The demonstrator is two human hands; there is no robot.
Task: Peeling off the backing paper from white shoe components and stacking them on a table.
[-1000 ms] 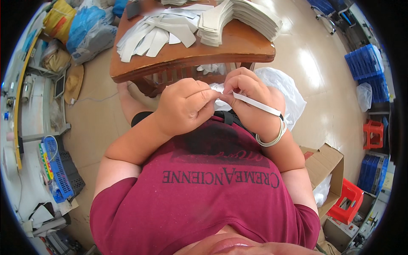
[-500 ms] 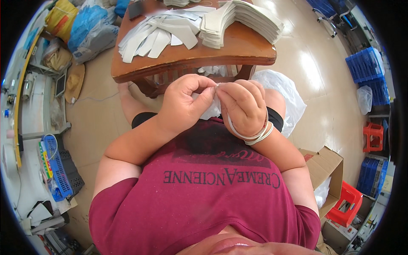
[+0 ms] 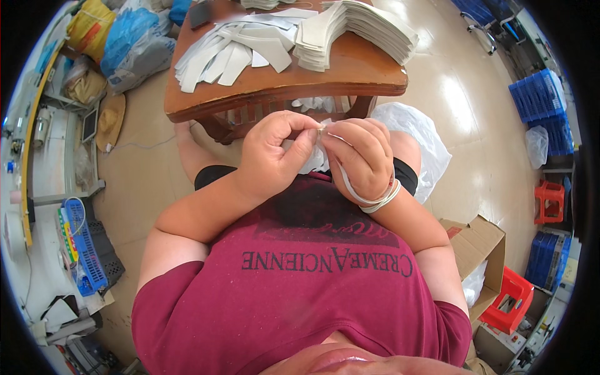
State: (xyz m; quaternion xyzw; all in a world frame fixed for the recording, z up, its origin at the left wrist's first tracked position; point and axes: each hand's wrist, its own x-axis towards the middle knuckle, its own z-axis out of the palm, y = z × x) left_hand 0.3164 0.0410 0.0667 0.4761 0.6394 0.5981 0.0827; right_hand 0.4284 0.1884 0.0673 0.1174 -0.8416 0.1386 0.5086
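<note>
My left hand (image 3: 275, 150) and my right hand (image 3: 362, 159) meet in front of my lap, just short of the table edge. Both are closed in a pinch, fingertips nearly touching. Between them is a tiny pale piece (image 3: 320, 130), too small to name. White bands (image 3: 381, 203) loop round my right wrist, and one strand runs up across that hand. Below the fingertips, crumpled white plastic (image 3: 314, 161) shows between my hands, partly hidden by them.
Ahead stands a brown wooden table (image 3: 281, 87) bearing fanned white curved pieces (image 3: 234, 56) and a thick stack of similar off-white pieces (image 3: 350, 31). A white plastic bag (image 3: 425, 147) lies beside my right leg. At right are a cardboard box (image 3: 484, 250) and a red stool (image 3: 509, 300).
My right fingers have shifted slightly and parted a little from one another at the pinch. A bit more of the pale piece shows. My left hand has hardly moved.
</note>
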